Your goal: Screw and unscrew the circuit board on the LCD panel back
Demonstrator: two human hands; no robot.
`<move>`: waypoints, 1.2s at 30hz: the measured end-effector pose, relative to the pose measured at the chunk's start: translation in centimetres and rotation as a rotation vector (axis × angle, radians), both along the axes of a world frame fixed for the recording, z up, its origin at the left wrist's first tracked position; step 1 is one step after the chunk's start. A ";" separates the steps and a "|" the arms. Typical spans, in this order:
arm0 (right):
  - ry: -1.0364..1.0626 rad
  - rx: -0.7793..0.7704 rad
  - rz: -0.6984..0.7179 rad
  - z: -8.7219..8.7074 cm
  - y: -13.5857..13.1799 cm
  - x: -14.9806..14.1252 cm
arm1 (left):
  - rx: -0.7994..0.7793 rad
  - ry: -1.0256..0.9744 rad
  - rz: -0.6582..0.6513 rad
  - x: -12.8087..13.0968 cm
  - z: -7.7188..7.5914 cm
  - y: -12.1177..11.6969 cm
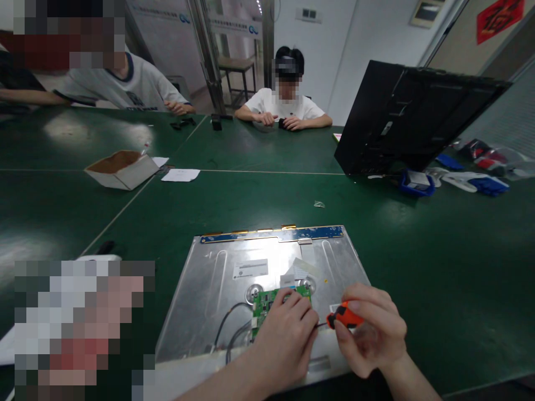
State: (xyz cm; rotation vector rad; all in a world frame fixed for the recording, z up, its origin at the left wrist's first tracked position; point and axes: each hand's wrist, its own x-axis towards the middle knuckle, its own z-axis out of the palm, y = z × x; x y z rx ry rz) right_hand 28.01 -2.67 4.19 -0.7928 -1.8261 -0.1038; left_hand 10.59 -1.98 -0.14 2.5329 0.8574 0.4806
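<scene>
A silvery metal display panel (pixel 209 273) lies flat in front of me with its back up. On its lower part sits a green circuit board (pixel 261 301), with dark cables (pixel 234 328) running off its left side. My left hand (pixel 288 328) rests over the board with curled fingers gripping it, hiding much of it. My right hand (pixel 371 328) pinches an orange and black screwdriver (pixel 346 316) by its handle. The screwdriver's thin shaft points left toward my left hand, and its tip is hidden behind those fingers.
A large black monitor housing (pixel 401 117) stands tilted at the back right, near a blue tray (pixel 417 182) and gloves (pixel 476 181). An open box (pixel 125 170) and white paper (pixel 180 175) lie left. Two people (pixel 137 83) sit across the green table (pixel 259 195).
</scene>
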 end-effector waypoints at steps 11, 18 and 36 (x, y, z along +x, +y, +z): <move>-0.018 -0.010 -0.006 0.1 -0.3 0.1 | -0.022 0.022 -0.013 -0.1 0.0 0.0; -0.006 0.000 -0.007 0.3 0.0 -0.2 | -0.024 0.002 -0.010 0.1 -0.2 0.1; -0.025 -0.001 0.058 0.4 -0.3 -0.7 | -0.007 0.001 -0.012 -0.1 -0.4 0.0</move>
